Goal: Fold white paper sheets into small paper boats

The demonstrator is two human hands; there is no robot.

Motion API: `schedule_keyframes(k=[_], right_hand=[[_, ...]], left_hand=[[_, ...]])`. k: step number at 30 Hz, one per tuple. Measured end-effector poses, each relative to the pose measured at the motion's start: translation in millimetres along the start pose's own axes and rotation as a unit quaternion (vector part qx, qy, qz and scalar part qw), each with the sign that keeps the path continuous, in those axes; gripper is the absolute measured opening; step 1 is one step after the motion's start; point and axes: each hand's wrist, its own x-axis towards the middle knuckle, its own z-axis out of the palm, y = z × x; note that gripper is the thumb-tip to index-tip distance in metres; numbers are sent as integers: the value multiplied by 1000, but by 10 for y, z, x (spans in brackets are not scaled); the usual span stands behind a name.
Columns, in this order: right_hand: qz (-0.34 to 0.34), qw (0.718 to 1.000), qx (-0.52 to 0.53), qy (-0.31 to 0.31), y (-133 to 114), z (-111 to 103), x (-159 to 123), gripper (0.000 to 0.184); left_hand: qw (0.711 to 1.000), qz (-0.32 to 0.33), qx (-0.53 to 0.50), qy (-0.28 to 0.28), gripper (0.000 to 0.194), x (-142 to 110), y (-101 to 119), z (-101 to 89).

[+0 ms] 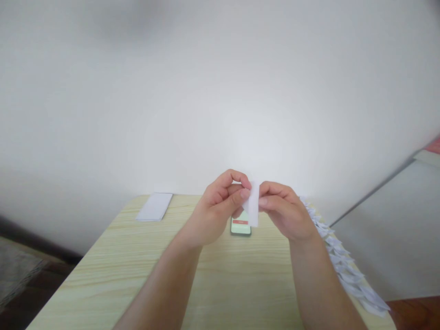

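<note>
A small folded piece of white paper [253,206] is held up over the table, between my two hands. My left hand [220,201] pinches its left side with thumb and fingers. At the paper's right edge, the thumb and forefinger of my right hand [283,206] are closed on it. Behind and below the paper lies a phone [240,229] with a lit screen, its upper part hidden by my left hand and the paper.
A stack of white paper sheets [155,206] lies at the table's back left. Along the right edge runs a row of several folded white paper pieces [343,266]. The wooden table [120,270] meets a white wall [206,91] at the back.
</note>
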Motion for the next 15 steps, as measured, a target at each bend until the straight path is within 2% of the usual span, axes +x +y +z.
schedule_keyframes(k=[7,11,15], right_hand=[[-1,999,23,-48,-21,8,-12,13],[-14,999,24,-30,-14,11,-12,8],[-25,1000,-9,15,-6,32,9,8]], left_hand=[[995,-22,-89,-38,19,1,17,11],[993,-14,-108,-42,18,11,1,30],[996,-3,-78,-34,19,20,-14,51]])
